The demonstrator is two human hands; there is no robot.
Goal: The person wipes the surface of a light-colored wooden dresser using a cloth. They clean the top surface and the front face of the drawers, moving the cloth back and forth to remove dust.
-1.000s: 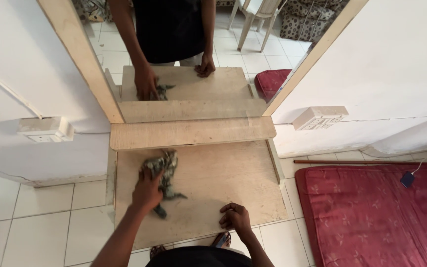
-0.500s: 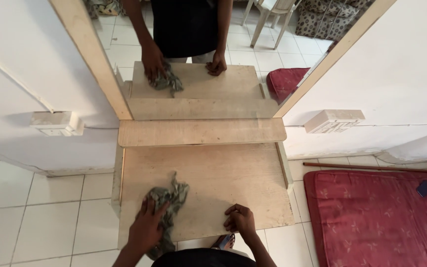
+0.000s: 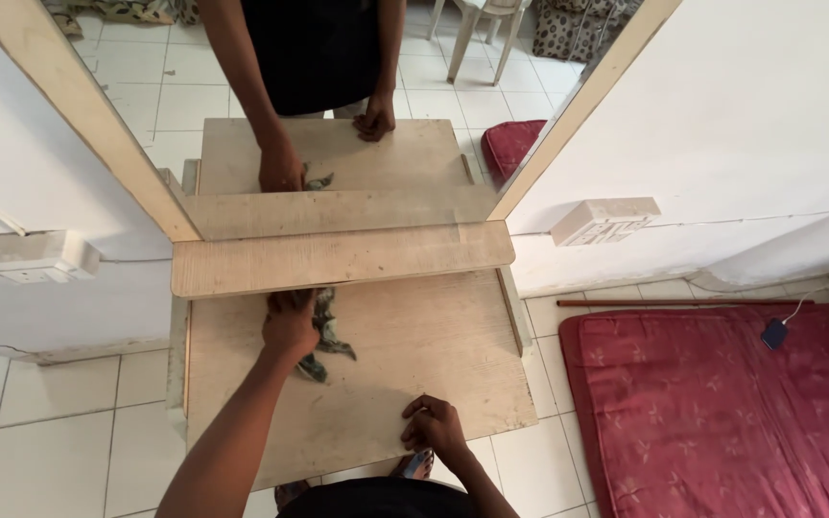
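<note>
Left arm stretched forward across the wooden tabletop [image 3: 414, 355], forearm running up from the bottom edge of the frame. Left hand [image 3: 290, 326] sits palm down near the back of the top, just under the front edge of the raised wooden shelf [image 3: 338, 257]. Fingers curled and clamped on a dark green patterned rag [image 3: 323, 331], pressing it flat to the wood. Rag bunched under the palm, loose end trailing out to the right and toward the person.

Right arm bent, tucked close to the body. Right hand [image 3: 434, 427] rests at the near edge of the tabletop, fingers folded into a loose fist, knuckles on the wood. Holds nothing that I can see. The 2 hands are well apart, rag only in the left.

Tabletop is pale, scuffed, with whitish smears around the middle.

Mirror [image 3: 338, 96] with a light wood frame stands behind the shelf and leans against the white wall; it repeats both hands, the rag and the dark shirt.

Surroundings:
- White switch box [image 3: 35, 259] on the wall left of the shelf, rectangular, text not readable.
- Second white box [image 3: 604, 221] on the wall right of the shelf, rectangular, vented face.
- Red patterned mattress [image 3: 722, 412] on the white tile floor, right of the table.
- Small dark blue gadget [image 3: 774, 333] on a white cord lies on the mattress near its top edge.
- Thin brown stick [image 3: 664, 303] lies on the floor between wall and mattress.
</note>
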